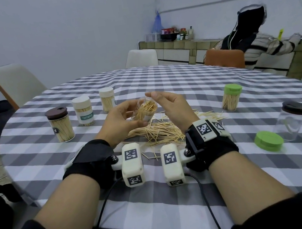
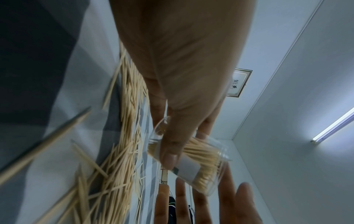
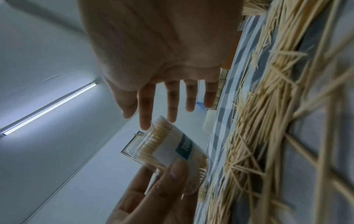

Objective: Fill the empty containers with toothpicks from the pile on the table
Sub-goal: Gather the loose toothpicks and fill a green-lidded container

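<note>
My left hand [image 1: 124, 116] grips a clear labelled container [image 1: 144, 110] full of toothpicks, tilted with its open mouth toward my right hand. The container [image 2: 193, 160] sits between my thumb and fingers in the left wrist view. My right hand [image 1: 168, 101] hovers just right of the mouth, fingers straight and spread, holding nothing; in the right wrist view the container [image 3: 172, 149] lies just beyond those fingers [image 3: 172, 103]. The toothpick pile [image 1: 161, 132] lies on the checked tablecloth under both hands. An empty clear jar with a dark lid [image 1: 291, 119] stands at the right.
Three filled capped containers [image 1: 84, 111] stand at the left, a green-lidded one [image 1: 231, 96] at the right. A loose green lid [image 1: 268, 140] lies near the empty jar. Chairs ring the round table [image 1: 179, 199]; another person [image 1: 257, 42] sits at a counter far right.
</note>
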